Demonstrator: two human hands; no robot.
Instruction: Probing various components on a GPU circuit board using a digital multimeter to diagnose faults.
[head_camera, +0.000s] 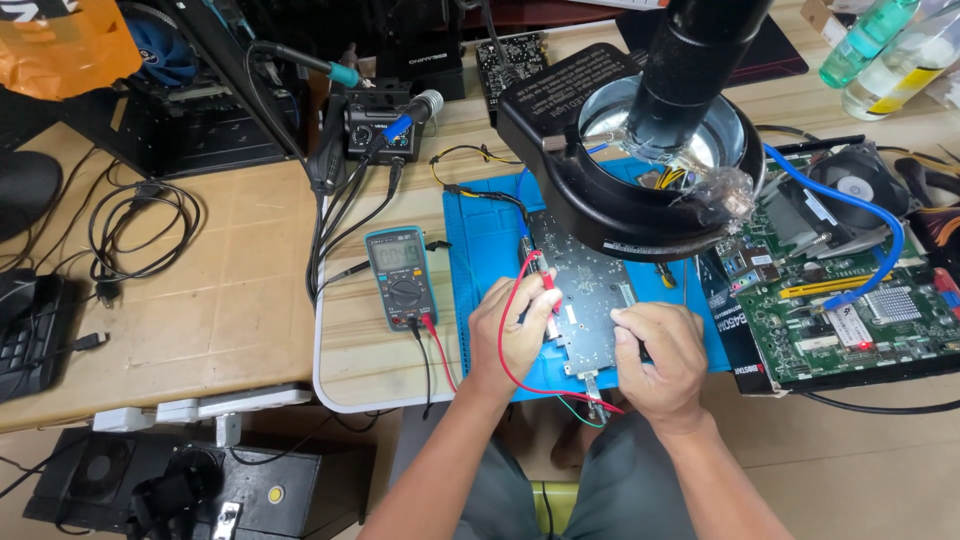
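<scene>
Circuit board (585, 290), dark and dotted with small parts, lies on the blue repair mat (480, 240) in front of us, its far end under the black ring light of the microscope (640, 150). Our left hand (515, 325) is closed around a red probe (547, 280), pinched between thumb and fingers, with the tip set down at the board's left edge. A red lead (505, 330) loops from that probe around the hand and runs along the near edge of the mat. Our right hand (660, 355) is curled shut over the board's near right corner; we take it to be gripping a second probe, but the fingers hide it and we cannot tell for certain. The two hands sit close together, one on each side of the board.

Just left of the mat on the worktop (260, 300) lies a teal multimeter (400, 275), face up, with red and black leads plugged into its near end. Beyond it stands a soldering station (380, 125) with its handpieces and cables. To the right of the mat a green motherboard (850, 310) rests on a black box, with a blue cable (850, 215) arching over it and a fan at its far side. Two plastic bottles (880, 45) lie at the far right corner. A coiled black cable (140, 230) lies well to the left.
</scene>
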